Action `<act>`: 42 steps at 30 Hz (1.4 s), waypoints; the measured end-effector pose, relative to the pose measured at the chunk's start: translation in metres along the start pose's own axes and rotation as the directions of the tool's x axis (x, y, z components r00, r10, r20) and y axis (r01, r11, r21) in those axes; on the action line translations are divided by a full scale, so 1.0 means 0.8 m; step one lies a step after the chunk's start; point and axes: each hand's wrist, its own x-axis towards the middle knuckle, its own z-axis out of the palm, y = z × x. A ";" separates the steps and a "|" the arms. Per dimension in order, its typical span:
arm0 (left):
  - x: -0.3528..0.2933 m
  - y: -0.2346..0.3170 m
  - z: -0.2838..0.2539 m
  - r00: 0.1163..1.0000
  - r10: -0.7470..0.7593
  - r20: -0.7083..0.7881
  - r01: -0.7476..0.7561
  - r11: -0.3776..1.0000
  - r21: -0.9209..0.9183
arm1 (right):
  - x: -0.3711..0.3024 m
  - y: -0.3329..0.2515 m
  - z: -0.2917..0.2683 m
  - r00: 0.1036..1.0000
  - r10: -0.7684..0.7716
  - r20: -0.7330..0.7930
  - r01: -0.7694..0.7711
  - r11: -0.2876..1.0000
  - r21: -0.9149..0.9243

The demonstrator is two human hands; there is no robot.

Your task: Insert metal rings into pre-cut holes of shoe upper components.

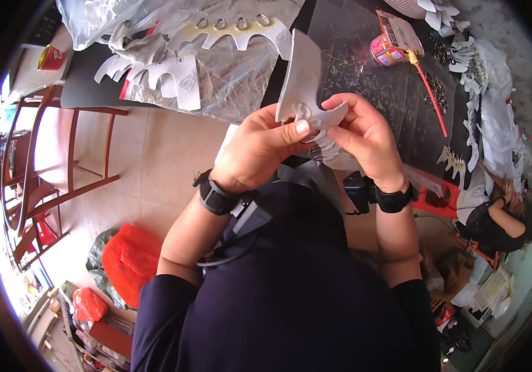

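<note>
Both hands hold a pale grey-white cut piece of sheet material [300, 77] over the near edge of the table. Its broad curved end rises away from me, and its lower part is bunched between my fingers. My left hand [254, 144] grips it with the thumb pressed on the folded middle. My right hand [365, 137] pinches its right side between thumb and fingers. Small metal loops [317, 152] show just below the thumbs, partly hidden. Beyond my left hand lies a similar scalloped strip [235, 32] with several metal rings [241, 23] set along a yellowish glued band.
More scalloped pieces [169, 82] lie on plastic sheeting at the left. At the right are a red tin [388, 51], a red-handled brush [430, 93] and a heap of metal rings [438, 93]. Wooden chairs [70, 146] stand left; another person [508, 217] sits far right.
</note>
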 end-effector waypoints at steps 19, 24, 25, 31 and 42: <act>0.003 -0.013 0.009 0.890 0.445 -0.095 -0.354 0.809 0.469 | 0.023 -0.027 0.008 0.981 -0.192 -0.007 0.185 0.955 -0.232; 0.004 -0.001 -0.009 0.986 0.151 0.075 -0.155 0.987 0.051 | 0.019 -0.024 0.010 0.999 -0.013 0.037 0.012 0.999 0.045; 0.002 -0.003 -0.011 0.991 0.091 0.097 -0.086 0.995 -0.056 | 0.019 -0.023 0.007 0.996 0.030 0.089 -0.043 0.989 0.143; 0.003 -0.012 -0.020 0.991 -0.007 0.133 0.031 0.983 -0.179 | 0.018 -0.007 0.000 0.975 0.093 0.203 -0.146 0.953 0.266; -0.001 -0.005 -0.004 0.983 0.183 -0.001 -0.177 0.956 0.236 | 0.022 -0.009 0.002 0.979 0.180 0.092 -0.192 0.971 0.141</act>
